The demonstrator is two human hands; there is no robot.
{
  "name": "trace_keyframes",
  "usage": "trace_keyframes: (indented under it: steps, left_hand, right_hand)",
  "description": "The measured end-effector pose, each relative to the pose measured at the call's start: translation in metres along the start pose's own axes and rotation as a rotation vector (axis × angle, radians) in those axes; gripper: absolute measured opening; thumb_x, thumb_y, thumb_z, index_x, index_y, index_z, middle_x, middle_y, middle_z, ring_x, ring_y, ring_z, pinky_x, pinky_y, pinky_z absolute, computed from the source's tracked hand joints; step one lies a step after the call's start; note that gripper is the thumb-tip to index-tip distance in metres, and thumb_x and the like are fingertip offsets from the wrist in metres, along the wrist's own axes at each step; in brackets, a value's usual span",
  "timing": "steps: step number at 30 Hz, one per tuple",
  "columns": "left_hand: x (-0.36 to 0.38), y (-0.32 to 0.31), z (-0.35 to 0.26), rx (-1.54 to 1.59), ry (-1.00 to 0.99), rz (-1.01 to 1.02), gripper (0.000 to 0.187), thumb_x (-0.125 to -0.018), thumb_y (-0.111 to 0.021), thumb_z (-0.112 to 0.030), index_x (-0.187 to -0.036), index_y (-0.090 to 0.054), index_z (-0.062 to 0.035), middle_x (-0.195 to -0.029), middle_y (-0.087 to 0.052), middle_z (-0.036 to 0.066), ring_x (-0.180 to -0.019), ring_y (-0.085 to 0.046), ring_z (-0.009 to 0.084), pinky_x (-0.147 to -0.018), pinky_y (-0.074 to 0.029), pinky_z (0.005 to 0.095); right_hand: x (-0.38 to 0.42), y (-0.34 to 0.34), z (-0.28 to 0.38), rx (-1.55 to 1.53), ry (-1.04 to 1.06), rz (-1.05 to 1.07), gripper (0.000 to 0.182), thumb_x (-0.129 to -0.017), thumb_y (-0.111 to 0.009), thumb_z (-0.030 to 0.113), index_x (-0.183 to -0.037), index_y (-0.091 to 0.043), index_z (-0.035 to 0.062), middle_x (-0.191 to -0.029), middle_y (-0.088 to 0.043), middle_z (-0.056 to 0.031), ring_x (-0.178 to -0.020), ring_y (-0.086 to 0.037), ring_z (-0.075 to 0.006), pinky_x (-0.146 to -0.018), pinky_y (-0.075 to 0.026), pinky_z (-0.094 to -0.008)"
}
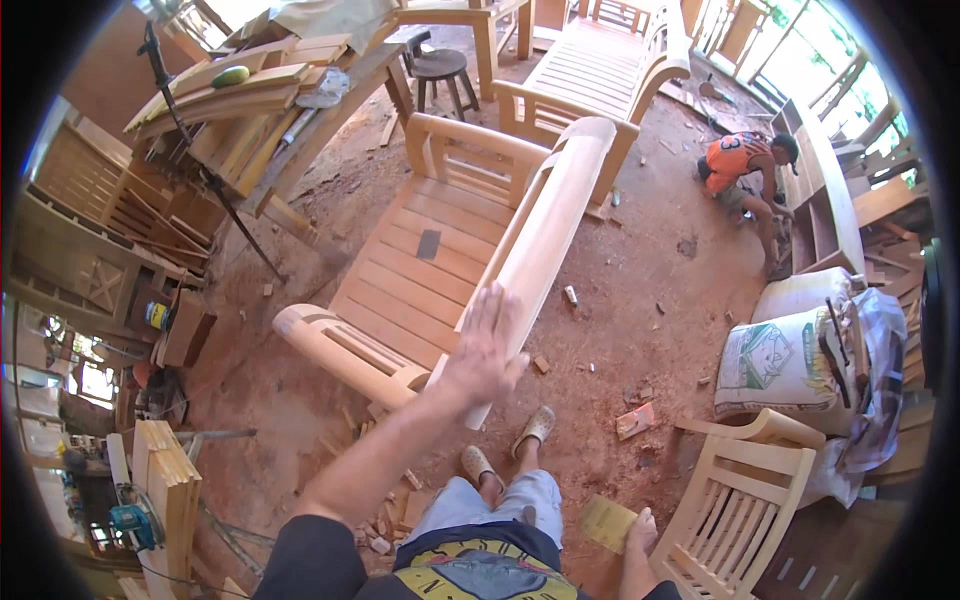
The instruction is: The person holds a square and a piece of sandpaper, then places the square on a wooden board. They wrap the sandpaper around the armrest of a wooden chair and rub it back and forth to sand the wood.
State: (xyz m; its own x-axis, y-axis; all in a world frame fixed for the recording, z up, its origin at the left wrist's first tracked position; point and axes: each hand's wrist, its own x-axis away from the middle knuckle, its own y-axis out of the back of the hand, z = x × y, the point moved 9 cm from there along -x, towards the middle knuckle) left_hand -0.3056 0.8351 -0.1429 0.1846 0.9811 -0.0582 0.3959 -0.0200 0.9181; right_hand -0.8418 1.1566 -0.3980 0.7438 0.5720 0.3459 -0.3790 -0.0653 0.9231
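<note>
My left hand [487,345] lies flat on the wide curved back rail of a wooden bench [555,215], fingers stretched out and close together, with nothing in it. Low on the right, my right hand [641,530] holds a yellowish sheet of sandpaper [608,523] by its edge, with the fingers partly hidden. The bench has a slatted seat [400,270] on which a small dark rectangular piece [428,245] rests, and a rounded armrest [345,350] at its near left end.
A wooden chair [745,500] stands at my right, near white sacks [775,360]. A person in orange [740,165] crouches by a wooden cabinet [825,200]. Planks [240,85] cover a workbench at upper left. Another bench [590,65] stands beyond; scraps litter the floor.
</note>
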Motion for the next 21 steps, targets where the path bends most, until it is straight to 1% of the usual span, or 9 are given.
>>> trace_keyframes:
  steps: [3, 5, 7, 8, 10, 12, 15, 17, 21]
  left_hand:
    - [-0.044, -0.02, 0.064, 0.222, 0.32, 0.166, 0.093, -0.096, -0.039, -0.063, -0.157, -0.014, 0.0025, -0.164, -0.01, 0.024, -0.154, -0.008, 0.034, -0.124, -0.01, 0.0405]
    - [-0.046, -0.064, 0.168, 0.131, 0.569, 0.284, 0.088, -0.098, -0.032, -0.065, -0.155, -0.024, 0.0017, -0.165, -0.008, 0.024, -0.154, -0.007, 0.0344, -0.124, -0.009, 0.0445]
    - [0.007, -0.029, 0.2, -0.382, 0.577, 0.247, 0.076, -0.099, -0.038, -0.057, -0.148, -0.042, 0.0006, -0.165, -0.013, 0.022, -0.152, -0.01, 0.0404, -0.121, -0.008, 0.0577]
    - [0.03, -0.033, 0.223, -0.371, 0.527, 0.16, 0.067, -0.097, -0.049, -0.051, -0.143, -0.05, -0.003, -0.158, -0.032, 0.023, -0.147, -0.028, 0.0391, -0.119, -0.022, 0.0526]
    - [0.082, -0.03, 0.245, 0.102, 0.664, 0.121, 0.054, -0.094, -0.056, -0.047, -0.128, -0.063, -0.006, -0.136, -0.058, 0.024, -0.128, -0.054, 0.0359, -0.107, -0.042, 0.0457]
    - [0.142, -0.04, 0.258, 0.21, 0.659, 0.045, 0.048, -0.092, -0.055, -0.046, -0.114, -0.068, -0.0046, -0.11, -0.069, 0.024, -0.109, -0.065, 0.0379, -0.093, -0.051, 0.0449]
    - [0.233, -0.062, 0.255, 0.368, 0.763, -0.066, 0.037, -0.093, -0.059, -0.036, -0.105, -0.071, -0.0034, -0.092, -0.073, 0.017, -0.084, -0.071, 0.0289, -0.078, -0.055, 0.04]
    - [0.293, -0.095, 0.25, 0.609, 0.859, -0.166, 0.025, -0.093, -0.063, -0.025, -0.103, -0.071, -0.0039, -0.08, -0.07, 0.006, -0.065, -0.066, 0.0136, -0.066, -0.055, 0.0315]
    - [0.387, -0.169, 0.223, 0.928, 1.009, -0.06, 0.023, -0.096, -0.061, -0.025, -0.105, -0.069, -0.0057, -0.08, -0.068, 0.004, -0.065, -0.065, 0.0125, -0.06, -0.053, 0.0304]
  right_hand:
    - [0.005, 0.013, 0.007, -0.001, -0.023, -0.033, 0.061, -0.099, -0.042, 0.054, -0.1, -0.07, 0.0005, -0.098, -0.069, -0.0286, -0.097, -0.065, -0.0474, -0.087, -0.048, -0.0551]
    - [0.002, 0.024, 0.014, -0.034, -0.033, -0.07, 0.061, -0.099, -0.041, 0.055, -0.102, -0.071, 0.0013, -0.099, -0.069, -0.0284, -0.099, -0.065, -0.0475, -0.088, -0.048, -0.0548]
    - [-0.004, 0.042, 0.015, -0.146, -0.051, -0.106, 0.064, -0.099, -0.041, 0.057, -0.106, -0.07, 0.0005, -0.104, -0.069, -0.0275, -0.101, -0.064, -0.0472, -0.089, -0.048, -0.0547]
    - [-0.008, 0.049, 0.018, -0.206, -0.062, -0.122, 0.066, -0.099, -0.04, 0.059, -0.107, -0.069, 0.0001, -0.107, -0.069, -0.0271, -0.102, -0.064, -0.047, -0.089, -0.048, -0.0547]
    - [-0.004, 0.063, 0.036, -0.39, -0.085, -0.14, 0.069, -0.099, -0.041, 0.061, -0.11, -0.067, -0.0018, -0.106, -0.071, -0.0232, -0.099, -0.067, -0.0415, -0.088, -0.05, -0.0506]
    - [0.006, 0.083, 0.076, -0.576, -0.079, -0.072, 0.062, -0.099, -0.048, 0.056, -0.107, -0.067, -0.0021, -0.098, -0.071, -0.0188, -0.091, -0.067, -0.0332, -0.084, -0.052, -0.0454]
    - [-0.014, 0.067, 0.115, -0.965, -0.013, 0.108, 0.042, -0.095, -0.065, 0.04, -0.103, -0.067, -0.0015, -0.09, -0.067, -0.0092, -0.079, -0.063, -0.0172, -0.076, -0.053, -0.0344]
    - [-0.008, 0.071, 0.171, -1.116, 0.159, 0.341, 0.033, -0.089, -0.073, 0.027, -0.103, -0.065, -0.0014, -0.091, -0.065, -0.0064, -0.079, -0.061, -0.0136, -0.072, -0.052, -0.0311]
    - [0.034, 0.13, 0.293, -1.029, 0.357, 0.611, 0.033, -0.086, -0.074, 0.019, -0.109, -0.062, -0.0012, -0.09, -0.065, -0.0068, -0.082, -0.063, -0.0156, -0.073, -0.052, -0.0298]
